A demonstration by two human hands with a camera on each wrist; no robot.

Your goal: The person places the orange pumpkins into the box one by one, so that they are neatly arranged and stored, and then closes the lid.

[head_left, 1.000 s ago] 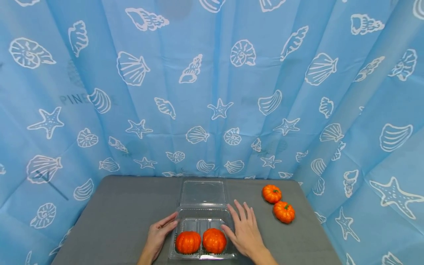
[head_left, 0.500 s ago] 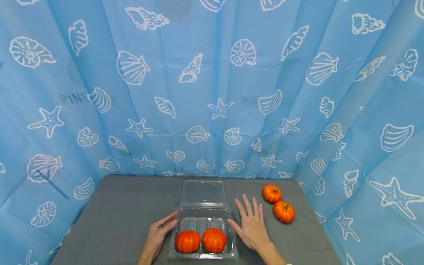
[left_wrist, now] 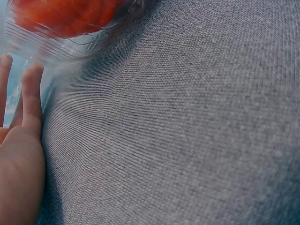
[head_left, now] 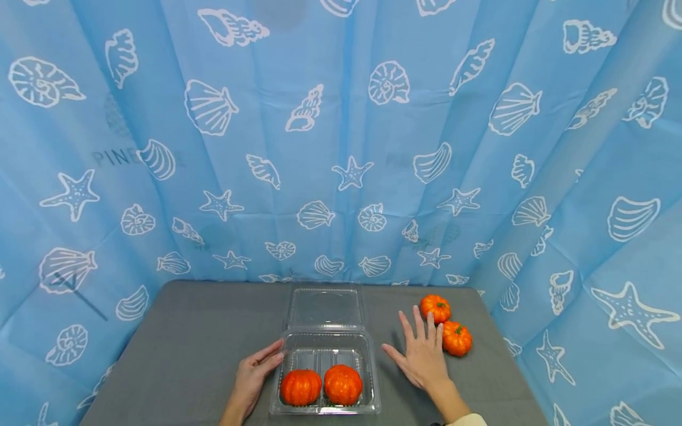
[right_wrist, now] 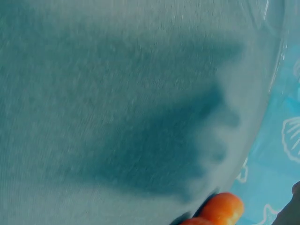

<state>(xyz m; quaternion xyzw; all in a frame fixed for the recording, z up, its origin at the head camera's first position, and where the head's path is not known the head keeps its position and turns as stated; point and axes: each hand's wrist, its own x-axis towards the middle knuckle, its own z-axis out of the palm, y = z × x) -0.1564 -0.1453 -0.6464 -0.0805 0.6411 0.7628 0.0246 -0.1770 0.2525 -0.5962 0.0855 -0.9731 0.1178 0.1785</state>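
Observation:
A clear plastic clamshell box [head_left: 373, 378] lies with its lid [head_left: 326, 307] folded back. Two orange toy pumpkins sit side by side in its near half, a left one [head_left: 301, 387] and a right one [head_left: 343, 384]. My left hand [head_left: 253, 373] touches the box's left edge with fairly straight fingers; in the left wrist view, its fingers [left_wrist: 32, 96] reach to the box wall. Spread and holding nothing, my right hand [head_left: 423, 358] hovers just left of two more toy pumpkins, a far one [head_left: 436, 308] and a nearer one [head_left: 457, 339]. The right wrist view shows a pumpkin [right_wrist: 224, 208] at its bottom.
A grey cloth [head_left: 197, 349] covers the table. Behind it and along the sides hangs a blue curtain [head_left: 341, 142] with white shell prints. In the right wrist view, the right hand's shadow falls across the cloth.
My right hand has moved away from the box's right side, rightward to beside the two loose pumpkins. The left hand, the box and all the pumpkins have stayed put.

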